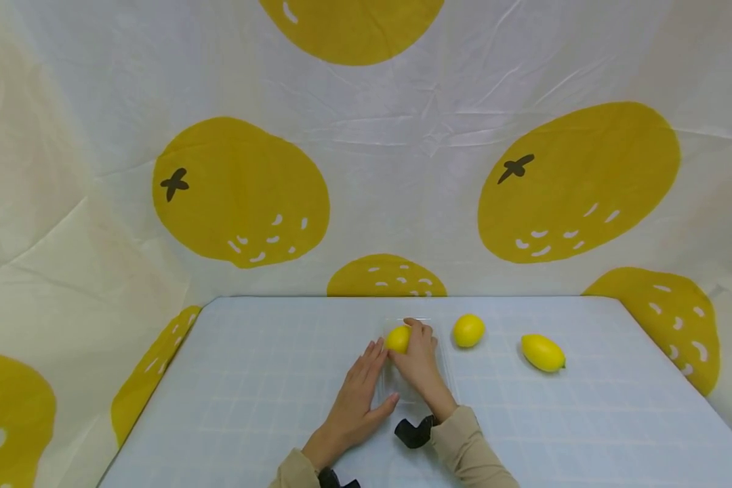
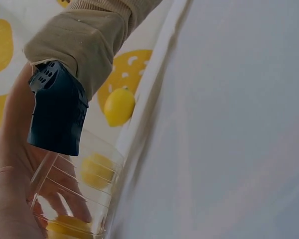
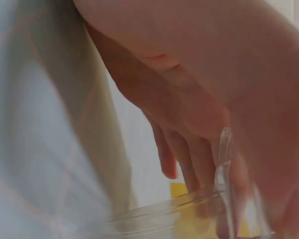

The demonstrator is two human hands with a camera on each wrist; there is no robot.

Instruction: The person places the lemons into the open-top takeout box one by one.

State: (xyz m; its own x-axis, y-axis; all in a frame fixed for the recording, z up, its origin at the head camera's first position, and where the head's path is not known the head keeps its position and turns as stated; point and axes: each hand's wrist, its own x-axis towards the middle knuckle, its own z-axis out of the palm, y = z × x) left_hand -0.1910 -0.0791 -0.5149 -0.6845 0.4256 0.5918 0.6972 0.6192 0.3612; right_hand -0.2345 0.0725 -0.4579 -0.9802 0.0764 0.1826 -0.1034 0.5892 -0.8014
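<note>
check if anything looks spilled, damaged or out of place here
Nothing stands out: the middle lemon and rightmost lemon lie apart on the table, looking whole; the right hand holds a third lemon at the clear container; no spill shows.

Three lemons (image 1: 543, 353) in all — a single clear plastic container (image 2: 102, 199), too, and one bench (image 1: 585, 420). One left hand (image 1: 355, 403) and one right hand (image 1: 419, 360) make two; with them go two tan sleeves (image 1: 472, 451) and two black wrist devices (image 1: 413, 432). On the backdrop (image 1: 402, 196), the head view takes in seven yellow fruit prints (image 1: 585, 183) — some only in part — with two dark stem marks (image 1: 175, 184) among them.
</note>
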